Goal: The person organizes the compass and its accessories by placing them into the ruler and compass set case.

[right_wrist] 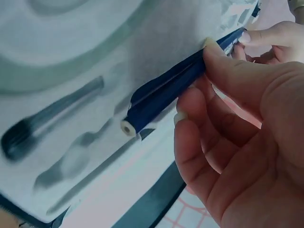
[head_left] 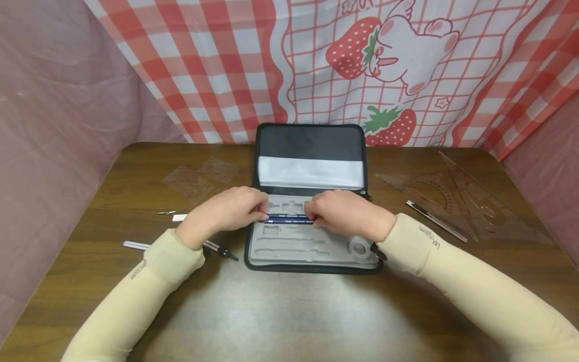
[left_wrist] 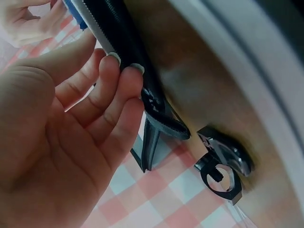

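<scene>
A black zippered case (head_left: 312, 269) lies open with its lid raised at the back, showing a grey moulded insert (head_left: 289, 254) with shaped recesses. Side by side across the insert run two blue pencils (head_left: 289, 218), lettered along their sides. My right hand (head_left: 346, 213) pinches them between thumb and fingers near the right end; their blunt ends (right_wrist: 127, 127) stick out past the fingertips in the right wrist view. At the other end my left hand (head_left: 232, 208) pinches with its thumb and forefinger, its remaining fingers curled by the case's edge in the left wrist view.
A clear tape roll (head_left: 359, 248) sits at the insert's right front. Transparent set squares (head_left: 481, 201) and a slim black-and-silver tool (head_left: 436, 221) lie right. On the left are clear templates (head_left: 187, 182), a compass (head_left: 221, 250) and a white strip (head_left: 179, 217). A checked curtain (head_left: 226, 65) hangs behind.
</scene>
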### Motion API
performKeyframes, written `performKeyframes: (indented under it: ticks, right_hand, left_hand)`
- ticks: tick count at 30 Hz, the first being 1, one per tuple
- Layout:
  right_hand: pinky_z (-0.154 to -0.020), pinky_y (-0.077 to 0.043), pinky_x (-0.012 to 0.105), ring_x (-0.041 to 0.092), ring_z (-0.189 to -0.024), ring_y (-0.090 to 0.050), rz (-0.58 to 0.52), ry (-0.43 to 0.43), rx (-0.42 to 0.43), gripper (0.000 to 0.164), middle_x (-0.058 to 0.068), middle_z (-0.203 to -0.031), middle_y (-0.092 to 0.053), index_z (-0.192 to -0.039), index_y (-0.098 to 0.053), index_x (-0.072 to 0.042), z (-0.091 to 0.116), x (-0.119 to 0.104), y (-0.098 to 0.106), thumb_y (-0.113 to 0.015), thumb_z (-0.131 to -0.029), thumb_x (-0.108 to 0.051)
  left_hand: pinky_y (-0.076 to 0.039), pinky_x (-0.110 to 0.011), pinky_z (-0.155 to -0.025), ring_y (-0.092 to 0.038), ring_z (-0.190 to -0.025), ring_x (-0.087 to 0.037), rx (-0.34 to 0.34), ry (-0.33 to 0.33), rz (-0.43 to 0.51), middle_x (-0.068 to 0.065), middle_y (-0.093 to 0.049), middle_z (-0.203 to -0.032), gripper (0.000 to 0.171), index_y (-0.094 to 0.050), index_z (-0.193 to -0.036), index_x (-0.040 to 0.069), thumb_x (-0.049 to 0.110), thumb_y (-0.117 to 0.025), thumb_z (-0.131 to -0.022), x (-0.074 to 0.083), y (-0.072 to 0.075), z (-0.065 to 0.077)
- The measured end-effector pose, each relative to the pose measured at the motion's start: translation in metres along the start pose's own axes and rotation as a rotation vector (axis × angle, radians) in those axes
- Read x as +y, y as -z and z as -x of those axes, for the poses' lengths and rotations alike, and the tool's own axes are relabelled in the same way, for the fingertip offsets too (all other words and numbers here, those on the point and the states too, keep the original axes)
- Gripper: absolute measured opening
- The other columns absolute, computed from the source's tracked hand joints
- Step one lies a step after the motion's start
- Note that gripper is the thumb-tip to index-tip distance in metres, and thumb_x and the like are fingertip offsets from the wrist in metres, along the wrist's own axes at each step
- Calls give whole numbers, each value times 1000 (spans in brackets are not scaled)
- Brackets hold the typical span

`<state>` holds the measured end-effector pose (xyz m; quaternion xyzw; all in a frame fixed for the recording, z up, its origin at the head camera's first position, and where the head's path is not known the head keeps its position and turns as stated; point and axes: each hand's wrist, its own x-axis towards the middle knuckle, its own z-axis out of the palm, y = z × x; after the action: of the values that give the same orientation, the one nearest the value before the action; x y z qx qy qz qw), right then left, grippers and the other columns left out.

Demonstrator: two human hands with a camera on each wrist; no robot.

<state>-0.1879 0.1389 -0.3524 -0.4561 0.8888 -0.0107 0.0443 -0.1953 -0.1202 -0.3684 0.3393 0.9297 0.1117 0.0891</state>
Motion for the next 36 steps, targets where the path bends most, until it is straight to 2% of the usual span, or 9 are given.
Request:
performKeyframes:
  ticks: [5,16,21,26,31,36]
  right_hand:
    - [-59,-40,27,9,-62,-46,-16,14,-11,19,-10,-69,-50,-72,-52,-22,-11,-2,0,-69,-81,-24]
    - [-60,-39,26,7,-62,-46,-97,5,-4,19,-11,-66,-50,-71,-53,-23,-15,2,-6,-67,-83,-27]
    - [-60,-40,25,6,-63,-45,-126,31,40,16,-12,-68,-49,-74,-54,-23,-4,7,-6,-66,-84,-27]
    - [-63,-42,22,4,-67,-47,-140,31,88,8,-13,-78,-52,-85,-62,-23,15,11,-10,-64,-86,-31]
    - [-64,-44,22,-1,-69,-48,-111,43,148,14,-14,-83,-52,-90,-68,-22,33,14,-12,-59,-89,-33]
    - [-63,-43,21,0,-69,-46,-98,19,175,18,-14,-83,-48,-88,-67,-23,46,15,-13,-57,-90,-37]
  left_hand:
    - [-42,-27,-62,-50,-69,-10,-11,8,33,8,-55,-78,13,-55,-87,22,35,-54,-92,-1,0,1]
    - [-41,-26,-60,-49,-67,-10,-5,1,22,8,-53,-76,19,-52,-83,25,42,-60,-85,-3,-2,2]
    - [-40,-27,-58,-48,-68,-11,6,15,-1,7,-52,-76,24,-51,-82,24,45,-62,-83,-1,-4,1]
    - [-39,-28,-57,-48,-68,-12,8,67,-13,7,-53,-77,26,-51,-82,23,45,-63,-82,3,-4,-1]
    - [-39,-28,-56,-49,-66,-12,-3,118,1,6,-53,-73,26,-51,-84,23,46,-64,-80,4,-3,-1]
    - [-39,-28,-56,-49,-67,-13,-24,129,46,5,-53,-73,25,-51,-85,23,45,-63,-82,1,-3,-1]
